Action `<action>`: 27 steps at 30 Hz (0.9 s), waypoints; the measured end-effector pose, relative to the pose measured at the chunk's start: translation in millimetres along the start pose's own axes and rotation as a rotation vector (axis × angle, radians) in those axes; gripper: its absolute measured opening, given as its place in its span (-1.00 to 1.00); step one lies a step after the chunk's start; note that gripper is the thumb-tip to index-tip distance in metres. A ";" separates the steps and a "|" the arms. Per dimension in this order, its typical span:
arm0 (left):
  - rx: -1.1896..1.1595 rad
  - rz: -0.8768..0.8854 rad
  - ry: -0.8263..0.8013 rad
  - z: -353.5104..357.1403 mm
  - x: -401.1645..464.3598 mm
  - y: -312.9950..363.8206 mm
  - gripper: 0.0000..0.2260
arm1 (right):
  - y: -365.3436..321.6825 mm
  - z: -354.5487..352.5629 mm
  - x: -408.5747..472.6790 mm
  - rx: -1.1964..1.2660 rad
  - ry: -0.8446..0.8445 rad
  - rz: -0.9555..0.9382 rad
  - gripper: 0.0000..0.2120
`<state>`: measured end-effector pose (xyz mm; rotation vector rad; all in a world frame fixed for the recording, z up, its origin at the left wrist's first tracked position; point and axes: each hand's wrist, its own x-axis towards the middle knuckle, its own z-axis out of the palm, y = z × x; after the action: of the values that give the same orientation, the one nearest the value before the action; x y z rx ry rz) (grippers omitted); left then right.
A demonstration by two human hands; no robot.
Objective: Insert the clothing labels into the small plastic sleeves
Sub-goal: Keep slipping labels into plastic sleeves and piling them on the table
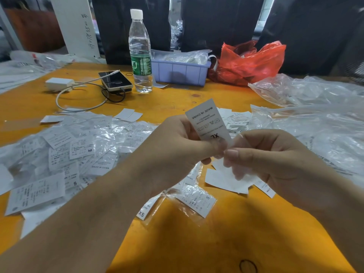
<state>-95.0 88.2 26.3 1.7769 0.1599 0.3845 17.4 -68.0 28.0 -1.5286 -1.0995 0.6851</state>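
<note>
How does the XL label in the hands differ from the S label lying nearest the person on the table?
The XL label is held up off the table, pinched by the left hand; the S label lies flat on the orange table. The XL label stands mostly bare, while the S label already sits inside a clear sleeve. The right hand touches only the XL label's lower end. Both are white with dark print.

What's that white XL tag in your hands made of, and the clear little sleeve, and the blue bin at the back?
XL label: probably matte woven or coated fabric, possibly stiff paper; it stands flat with crisp print.
Sleeve, pinched in the right hand: thin clear plastic film, glossy; fingers show through it.
Bin: rigid moulded plastic, pale blue, dull sheen, ribbed wall.
</note>
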 end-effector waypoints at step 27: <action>0.008 0.091 0.138 1.2 -2.1 4.5 -0.89 | -0.8 3.6 1.0 0.027 0.113 0.078 -0.78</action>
<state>-97.0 85.4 30.1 1.7703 0.1794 0.5732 14.5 -65.6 28.0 -1.5742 -0.9468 0.6555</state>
